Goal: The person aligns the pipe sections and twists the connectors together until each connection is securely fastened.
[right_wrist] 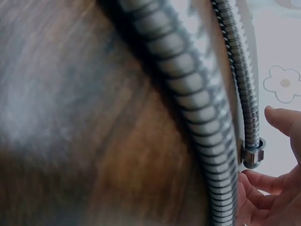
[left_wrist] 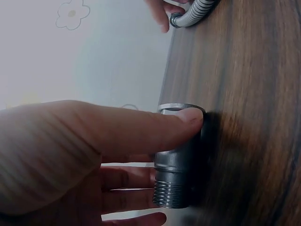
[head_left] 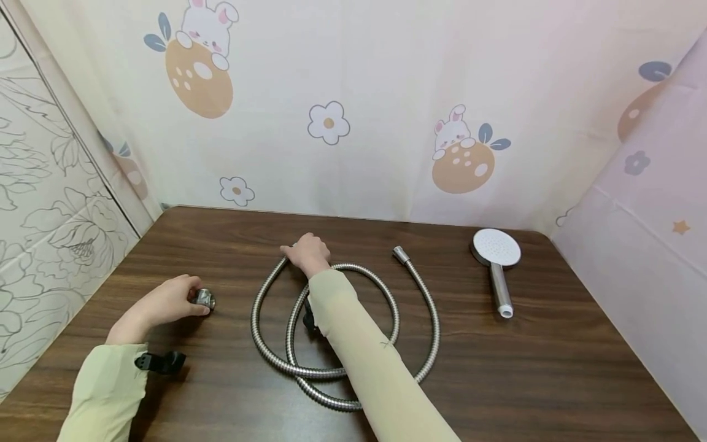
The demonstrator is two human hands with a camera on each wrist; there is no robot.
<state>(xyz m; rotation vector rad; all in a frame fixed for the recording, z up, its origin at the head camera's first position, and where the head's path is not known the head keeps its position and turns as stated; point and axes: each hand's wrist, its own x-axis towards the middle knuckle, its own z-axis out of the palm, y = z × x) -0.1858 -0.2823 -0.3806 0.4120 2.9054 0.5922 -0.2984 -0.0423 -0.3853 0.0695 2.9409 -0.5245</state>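
Note:
My left hand (head_left: 166, 301) holds a small chrome threaded fitting (head_left: 205, 299) at the left of the table. In the left wrist view the thumb lies along the fitting (left_wrist: 170, 162), its threaded end pointing down the frame, with other fingers behind it. Toward the back of the table, my right hand (head_left: 310, 253) reaches over one end of a coiled metal shower hose (head_left: 256, 319). The right wrist view shows the hose's nut (right_wrist: 253, 154) between thumb and fingers, the thumb apart from it. The hose's other end (head_left: 401, 254) lies farther right.
A white-faced hand shower (head_left: 496, 247) with a silver handle lies at the back right of the brown wooden table (head_left: 552, 362). Behind the table hangs a patterned curtain (head_left: 381, 166). My right forearm crosses over the hose loops.

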